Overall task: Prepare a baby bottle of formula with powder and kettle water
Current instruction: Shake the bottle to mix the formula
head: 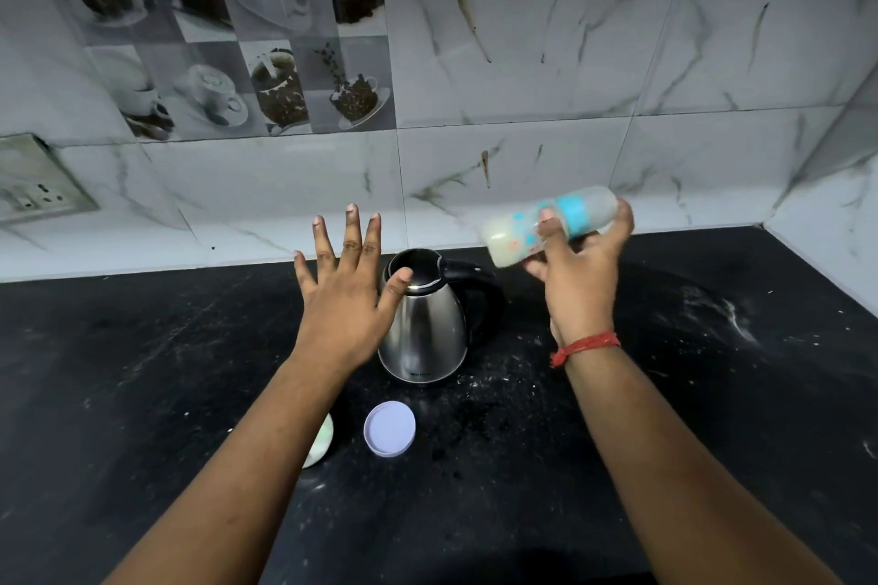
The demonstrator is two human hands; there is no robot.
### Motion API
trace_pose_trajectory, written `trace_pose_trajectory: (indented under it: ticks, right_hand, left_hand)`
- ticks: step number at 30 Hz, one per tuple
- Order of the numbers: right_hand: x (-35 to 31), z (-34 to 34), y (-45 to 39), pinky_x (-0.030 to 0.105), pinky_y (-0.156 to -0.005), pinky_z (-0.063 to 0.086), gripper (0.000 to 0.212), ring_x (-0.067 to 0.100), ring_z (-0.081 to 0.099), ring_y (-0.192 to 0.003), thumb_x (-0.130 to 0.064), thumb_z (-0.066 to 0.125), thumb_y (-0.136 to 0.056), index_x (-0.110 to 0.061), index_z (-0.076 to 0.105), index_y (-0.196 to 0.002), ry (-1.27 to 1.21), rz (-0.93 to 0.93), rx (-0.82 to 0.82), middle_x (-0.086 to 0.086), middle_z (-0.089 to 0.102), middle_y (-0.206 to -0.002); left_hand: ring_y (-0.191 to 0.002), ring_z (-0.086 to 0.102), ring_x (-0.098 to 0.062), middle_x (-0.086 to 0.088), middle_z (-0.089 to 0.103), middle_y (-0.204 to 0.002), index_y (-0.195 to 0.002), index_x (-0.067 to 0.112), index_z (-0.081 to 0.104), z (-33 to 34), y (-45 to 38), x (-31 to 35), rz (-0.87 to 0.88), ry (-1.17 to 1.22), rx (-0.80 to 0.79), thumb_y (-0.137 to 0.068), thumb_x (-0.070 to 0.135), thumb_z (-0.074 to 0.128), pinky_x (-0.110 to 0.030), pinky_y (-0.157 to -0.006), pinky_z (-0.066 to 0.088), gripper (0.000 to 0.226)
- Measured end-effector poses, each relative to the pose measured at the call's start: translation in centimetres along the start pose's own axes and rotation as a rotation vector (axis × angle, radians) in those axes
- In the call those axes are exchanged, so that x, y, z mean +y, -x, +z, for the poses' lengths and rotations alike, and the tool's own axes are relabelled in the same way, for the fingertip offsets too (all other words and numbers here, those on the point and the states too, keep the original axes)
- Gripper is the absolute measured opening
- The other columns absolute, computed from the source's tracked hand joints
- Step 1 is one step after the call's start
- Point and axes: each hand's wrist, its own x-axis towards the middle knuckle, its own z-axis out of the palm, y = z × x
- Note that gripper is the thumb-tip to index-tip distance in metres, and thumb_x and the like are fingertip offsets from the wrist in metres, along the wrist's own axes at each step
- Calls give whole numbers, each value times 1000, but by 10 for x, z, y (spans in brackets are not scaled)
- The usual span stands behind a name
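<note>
— Wrapped round the bottle (551,226), the right hand (582,280) holds it up off the counter (142,371), tipped almost flat, at about two o'clock from the kettle (423,328); the left hand (344,299) is spread wide and empty, hovering just in front of the kettle at its nine o'clock.

— Is the bottle sealed?

— I cannot tell; it is blurred, and I judge that it is being shaken to mix the milky liquid inside; if the top is loose, the tilt could throw formula over the counter or the wall.

— And the grip itself?

— Fingers lie across the middle only; a smooth, possibly wet body could slip out mid-shake and drop towards the kettle lid.

— What about the left hand?

— Its thumb sits close to the kettle's rim; if the steel is hot from boiling, a brush against it could burn; a knock could also shove the kettle.

— Anything lower down?

— A round white lid (389,428) lies at six o'clock from the kettle, with a pale tub (320,444) half hidden under the left forearm at seven; a dropped elbow could tip the tub and spill it, if it is the powder; white specks already dust the counter.
</note>
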Motion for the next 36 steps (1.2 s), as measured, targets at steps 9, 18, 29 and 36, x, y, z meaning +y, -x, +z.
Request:
trace_pose_trajectory:
  ticks: [9, 18, 29, 36]
  right_hand:
    - [1, -4, -1, 40, -66, 63, 70, 20, 75, -97, -22, 73, -93, -35, 29, -146, 108, 40, -84, -1, 65, -112]
    - [-2, -4, 3, 48, -71, 65, 70, 23, 74, -101, -21, 77, -90, -46, 34, -140, 196, 102, -274, 3, 66, -116]
    - [-3, -7, 6, 41, -64, 64, 68, 14, 75, -88, -22, 75, -91, -37, 33, -142, 82, -1, 10, 0, 67, -111]
    - [3, -3, 31, 47, -73, 65, 73, 20, 74, -103, -18, 76, -91, -36, 32, -147, 186, 184, -359, 2, 64, -125]
  left_hand:
    - [-152, -34, -28, 8, -28, -168, -161, 37, -15, 0, 1, 1, 8, -19, -12, -91, 78, -1, -65, -123, -10, 82]
    - [-152, -34, -28, 9, -28, -168, -161, 37, -14, -1, 1, 4, 28, -14, 0, -91, 78, -1, -64, -123, -11, 82]
    - [-152, -34, -27, 9, -27, -168, -161, 38, -15, -5, 5, 2, 7, -1, 1, -91, 79, -2, -63, -123, -11, 82]
    - [-152, -34, -26, 10, -29, -167, -160, 38, -15, -3, 9, 5, 7, -5, -4, -91, 78, -1, -63, -123, -11, 82]
